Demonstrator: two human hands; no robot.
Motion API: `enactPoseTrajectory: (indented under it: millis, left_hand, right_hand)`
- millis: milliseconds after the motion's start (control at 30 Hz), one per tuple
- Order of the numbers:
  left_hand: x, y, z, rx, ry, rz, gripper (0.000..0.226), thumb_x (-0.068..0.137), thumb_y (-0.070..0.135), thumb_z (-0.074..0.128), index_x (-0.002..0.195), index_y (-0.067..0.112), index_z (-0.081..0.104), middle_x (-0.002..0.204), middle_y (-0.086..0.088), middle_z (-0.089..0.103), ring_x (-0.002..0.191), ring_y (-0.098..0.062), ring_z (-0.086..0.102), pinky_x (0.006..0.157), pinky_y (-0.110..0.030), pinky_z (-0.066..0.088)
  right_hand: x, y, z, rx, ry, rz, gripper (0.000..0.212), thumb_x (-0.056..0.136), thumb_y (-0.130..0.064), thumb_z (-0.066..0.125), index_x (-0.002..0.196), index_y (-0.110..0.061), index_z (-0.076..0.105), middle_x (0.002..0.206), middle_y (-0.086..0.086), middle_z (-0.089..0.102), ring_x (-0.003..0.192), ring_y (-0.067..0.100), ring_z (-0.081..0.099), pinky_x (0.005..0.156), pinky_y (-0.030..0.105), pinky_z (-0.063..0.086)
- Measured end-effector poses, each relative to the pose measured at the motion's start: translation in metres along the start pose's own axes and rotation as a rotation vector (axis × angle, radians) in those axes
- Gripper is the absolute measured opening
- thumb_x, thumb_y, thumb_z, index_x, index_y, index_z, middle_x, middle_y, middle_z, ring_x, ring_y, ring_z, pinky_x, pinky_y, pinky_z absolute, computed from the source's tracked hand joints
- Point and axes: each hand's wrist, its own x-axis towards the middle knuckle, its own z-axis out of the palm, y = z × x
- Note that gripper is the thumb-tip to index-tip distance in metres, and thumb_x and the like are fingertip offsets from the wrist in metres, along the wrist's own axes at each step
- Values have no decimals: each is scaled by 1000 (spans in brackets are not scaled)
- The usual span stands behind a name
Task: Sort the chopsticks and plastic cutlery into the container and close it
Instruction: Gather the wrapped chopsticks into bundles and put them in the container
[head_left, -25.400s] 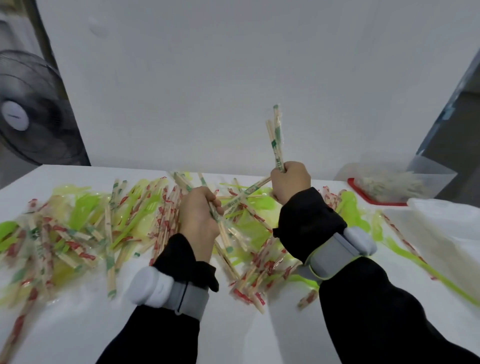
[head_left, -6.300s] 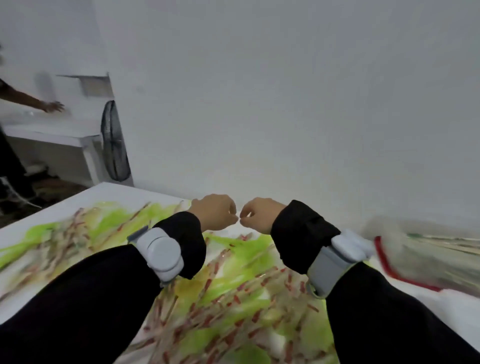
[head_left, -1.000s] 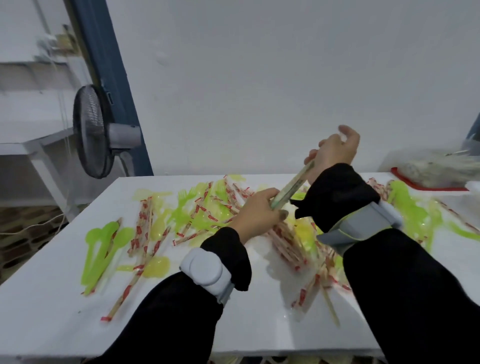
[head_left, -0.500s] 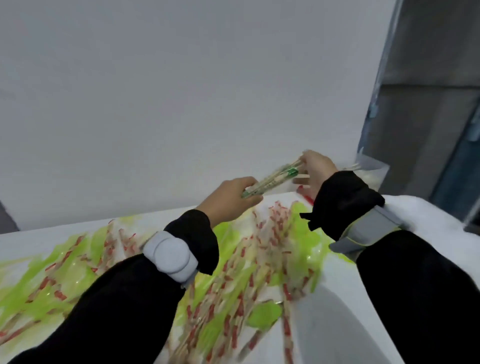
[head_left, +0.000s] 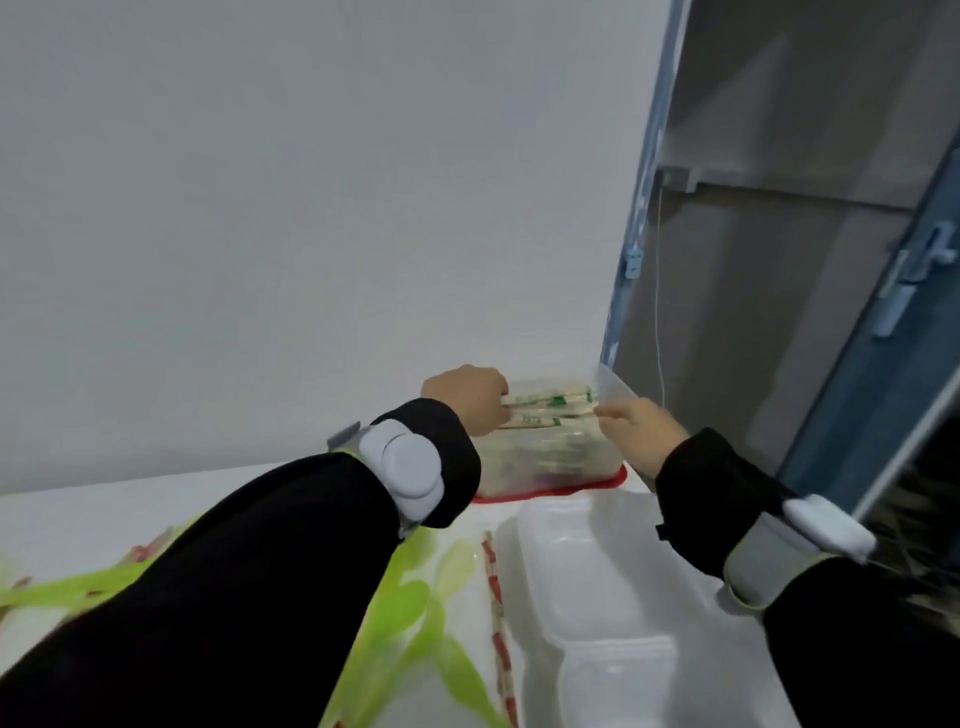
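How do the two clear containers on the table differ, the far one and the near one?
The far container already holds many chopsticks; no contents can be seen in the near container. The far one sits on a red base, the near one shows no red. Both hands, left and right, hold a chopstick bundle over the far one; none touches the near one. Both are translucent plastic.

Both hands hold a bundle of wrapped chopsticks (head_left: 550, 410) level over a clear container (head_left: 550, 462) that sits on a red lid (head_left: 597, 480) at the table's (head_left: 104, 514) far corner. The left hand (head_left: 467, 397) grips one end, the right hand (head_left: 636, 434) pinches the other. Nearer lies a white tray (head_left: 587, 582), with green cutlery (head_left: 410, 613) and a red-printed wrapped chopstick (head_left: 496, 613) beside it.
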Motion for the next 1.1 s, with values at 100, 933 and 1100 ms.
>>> enactPoseTrajectory:
  millis: [100, 933, 1100]
  left_hand:
    - [30, 11, 13, 76, 37, -1, 36, 95, 37, 46, 129, 26, 52, 127, 0, 58, 113, -24, 55, 82, -31, 40]
    - [21, 20, 37, -457, 172, 28, 41, 100, 28, 41, 136, 11, 48, 147, -10, 39, 141, -20, 26, 108, -23, 17]
    - [-37, -25, 12, -323, 228, 52, 32, 96, 22, 48, 125, 14, 59, 136, -4, 52, 130, -16, 42, 99, -17, 24]
  right_hand:
    - [12, 10, 5, -137, 25, -44, 32, 98, -21, 35, 108, -17, 66, 118, 8, 63, 122, 31, 47, 117, 39, 10]
    - [55, -14, 40, -697, 121, -131, 37, 96, -18, 31, 116, -17, 62, 122, 4, 61, 118, 25, 53, 103, 42, 37]
    - [27, -38, 39, -560, 252, -217, 33, 94, -18, 38, 119, -19, 59, 124, 7, 57, 117, 32, 46, 95, 39, 36]
